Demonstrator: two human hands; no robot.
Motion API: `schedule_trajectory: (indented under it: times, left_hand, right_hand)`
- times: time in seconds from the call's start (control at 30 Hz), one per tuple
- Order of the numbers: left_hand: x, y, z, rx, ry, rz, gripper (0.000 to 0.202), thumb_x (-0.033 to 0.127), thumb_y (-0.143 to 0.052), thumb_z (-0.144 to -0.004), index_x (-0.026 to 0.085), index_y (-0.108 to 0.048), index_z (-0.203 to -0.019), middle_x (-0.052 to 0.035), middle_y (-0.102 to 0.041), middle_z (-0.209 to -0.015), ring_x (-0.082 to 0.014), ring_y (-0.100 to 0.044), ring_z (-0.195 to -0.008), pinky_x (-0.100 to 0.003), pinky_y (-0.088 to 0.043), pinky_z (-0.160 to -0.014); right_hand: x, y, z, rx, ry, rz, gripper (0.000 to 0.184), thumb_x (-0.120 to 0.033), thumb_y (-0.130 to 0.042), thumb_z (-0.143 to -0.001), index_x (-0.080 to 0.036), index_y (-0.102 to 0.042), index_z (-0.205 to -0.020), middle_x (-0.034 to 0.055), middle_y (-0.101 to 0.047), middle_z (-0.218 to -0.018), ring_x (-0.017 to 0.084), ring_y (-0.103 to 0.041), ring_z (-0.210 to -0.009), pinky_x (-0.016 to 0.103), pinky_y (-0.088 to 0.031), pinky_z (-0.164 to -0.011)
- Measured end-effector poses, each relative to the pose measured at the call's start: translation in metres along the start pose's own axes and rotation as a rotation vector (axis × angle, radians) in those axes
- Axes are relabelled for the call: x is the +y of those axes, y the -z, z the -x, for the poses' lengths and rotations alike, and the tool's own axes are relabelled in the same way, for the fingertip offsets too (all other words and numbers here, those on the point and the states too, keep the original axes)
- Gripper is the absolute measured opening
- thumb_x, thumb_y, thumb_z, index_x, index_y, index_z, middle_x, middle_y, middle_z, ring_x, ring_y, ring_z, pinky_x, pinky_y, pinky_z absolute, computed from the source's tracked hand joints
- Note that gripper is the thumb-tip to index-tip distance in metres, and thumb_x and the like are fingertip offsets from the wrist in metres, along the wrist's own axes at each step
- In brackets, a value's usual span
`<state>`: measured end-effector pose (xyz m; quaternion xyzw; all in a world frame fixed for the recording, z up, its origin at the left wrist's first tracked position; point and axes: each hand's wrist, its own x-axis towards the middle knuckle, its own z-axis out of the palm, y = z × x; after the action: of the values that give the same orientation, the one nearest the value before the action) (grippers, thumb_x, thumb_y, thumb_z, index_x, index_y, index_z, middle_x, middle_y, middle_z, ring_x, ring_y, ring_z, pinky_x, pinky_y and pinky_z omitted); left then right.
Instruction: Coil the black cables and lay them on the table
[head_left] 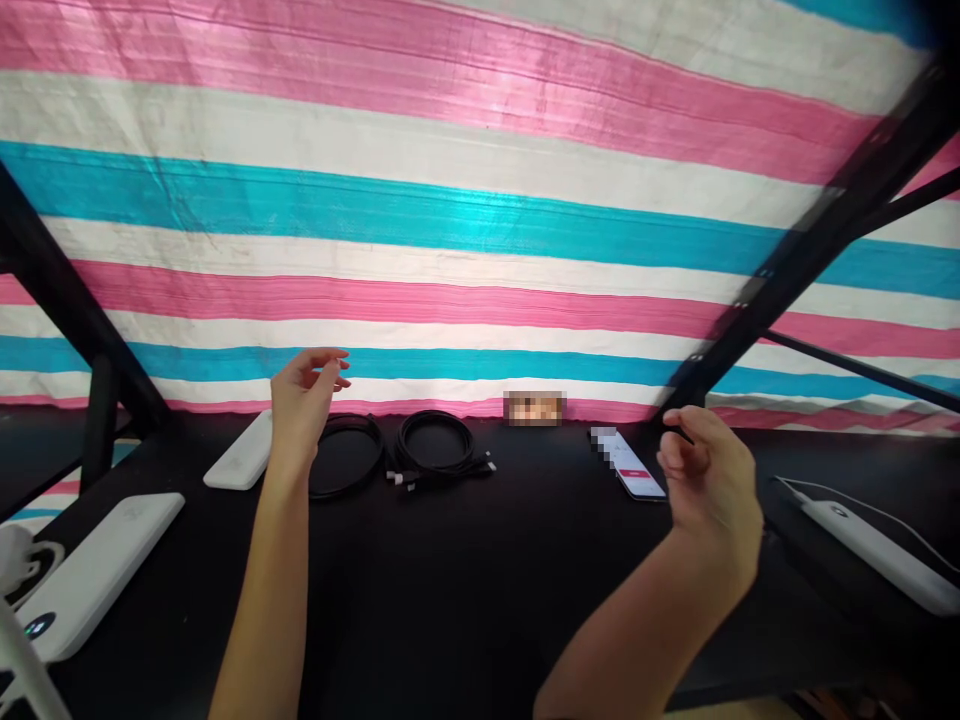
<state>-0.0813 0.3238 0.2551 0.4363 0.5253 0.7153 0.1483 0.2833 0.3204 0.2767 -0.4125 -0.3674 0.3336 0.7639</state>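
Observation:
My left hand (304, 400) is raised above the black table (465, 590), fingers loosely curled and apart, holding nothing. It hovers over a coiled black cable (352, 470) and beside a white power bank (241, 455). A second coiled black cable (436, 445) lies just to the right. My right hand (709, 480) is lifted at the right, fingers bent inward but not closed, nothing in it. It hangs next to a phone (636, 468) with a lit screen lying flat on the table.
A larger white power bank (97, 575) lies at the left edge, another white power bank (881, 555) with a thin white cable at the right. Black metal frame bars (810, 250) slant on both sides. A striped pink, blue and white tarp (480, 200) hangs behind the table.

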Motion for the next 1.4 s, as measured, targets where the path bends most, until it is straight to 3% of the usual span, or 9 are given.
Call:
schedule_trajectory:
  times: [0.1, 0.2, 0.47, 0.63, 0.87, 1.03, 1.23, 1.4]
  left_hand:
    - [0.001, -0.004, 0.002, -0.017, 0.004, -0.005, 0.016, 0.028, -0.059, -0.07, 0.018, -0.067, -0.08, 0.0008, -0.064, -0.074, -0.0104, -0.059, -0.056, -0.024, -0.047, -0.058]
    - [0.002, -0.006, 0.005, -0.042, -0.002, -0.013, 0.016, 0.029, -0.059, -0.071, 0.018, -0.067, -0.08, 0.0, -0.065, -0.075, -0.0111, -0.059, -0.058, -0.024, -0.048, -0.059]
    - [0.003, -0.005, 0.006, -0.037, -0.002, 0.0, 0.015, 0.031, -0.061, -0.073, 0.02, -0.067, -0.081, -0.0004, -0.065, -0.078, -0.0119, -0.059, -0.059, -0.026, -0.049, -0.061]
    - [0.005, -0.002, 0.006, -0.042, -0.016, 0.01, 0.017, 0.031, -0.062, -0.071, 0.019, -0.067, -0.082, -0.0002, -0.064, -0.077, -0.0117, -0.059, -0.06, -0.025, -0.048, -0.061]
    - [0.004, 0.0, 0.004, -0.018, 0.0, 0.02, 0.016, 0.031, -0.061, -0.072, 0.019, -0.067, -0.081, -0.0002, -0.064, -0.076, -0.0115, -0.059, -0.058, -0.026, -0.048, -0.06]
    - [0.007, 0.003, 0.003, -0.009, -0.015, 0.031, 0.017, 0.031, -0.06, -0.072, 0.019, -0.067, -0.081, -0.0004, -0.064, -0.075, -0.0113, -0.059, -0.057, -0.025, -0.048, -0.059]
    - [0.01, 0.01, 0.0, 0.007, -0.028, 0.014, 0.015, 0.028, -0.058, -0.073, 0.019, -0.066, -0.081, 0.0005, -0.064, -0.075, -0.0099, -0.059, -0.057, -0.023, -0.048, -0.059]
    - [0.022, 0.02, 0.005, 0.031, -0.059, 0.01, 0.013, 0.026, -0.057, -0.074, 0.018, -0.066, -0.08, 0.0007, -0.063, -0.074, -0.0095, -0.058, -0.057, -0.023, -0.048, -0.059]
  right_hand:
    - [0.002, 0.011, -0.003, 0.045, 0.009, 0.046, 0.016, -0.024, -0.074, -0.055, -0.016, -0.06, -0.054, -0.0021, -0.057, -0.059, 0.002, -0.035, -0.034, 0.019, -0.02, -0.03]
    - [0.006, 0.011, -0.003, -0.004, 0.051, 0.117, 0.023, -0.031, -0.079, -0.053, -0.015, -0.063, -0.06, -0.0032, -0.055, -0.055, 0.001, -0.032, -0.034, 0.018, -0.017, -0.03]
    - [0.017, -0.028, 0.008, -0.295, 0.001, 0.181, 0.027, -0.038, -0.082, -0.055, -0.016, -0.067, -0.062, -0.0045, -0.051, -0.042, 0.004, -0.036, -0.031, 0.018, -0.018, -0.031]
    - [0.018, -0.039, 0.011, -0.386, -0.005, 0.233, 0.026, -0.039, -0.08, -0.058, -0.016, -0.069, -0.063, -0.0034, -0.052, -0.042, 0.005, -0.038, -0.033, 0.018, -0.022, -0.031]
    - [0.011, -0.04, 0.016, -0.361, 0.024, 0.245, 0.024, -0.037, -0.08, -0.058, -0.016, -0.069, -0.062, -0.0023, -0.054, -0.043, 0.006, -0.04, -0.033, 0.019, -0.024, -0.031]
    - [-0.002, -0.034, 0.023, -0.311, 0.095, 0.192, 0.016, -0.032, -0.071, -0.065, -0.018, -0.073, -0.072, 0.0047, -0.07, -0.069, 0.006, -0.043, -0.033, 0.019, -0.026, -0.029]
    - [-0.022, -0.028, 0.041, -0.276, 0.221, 0.105, 0.01, -0.022, -0.064, -0.061, -0.018, -0.066, -0.052, 0.0023, -0.064, -0.053, 0.009, -0.044, -0.028, 0.022, -0.027, -0.027]
    - [-0.032, -0.031, 0.058, -0.182, 0.321, 0.155, 0.005, -0.017, -0.068, -0.063, -0.017, -0.073, -0.062, 0.0028, -0.065, -0.055, 0.008, -0.041, -0.028, 0.024, -0.022, -0.029]
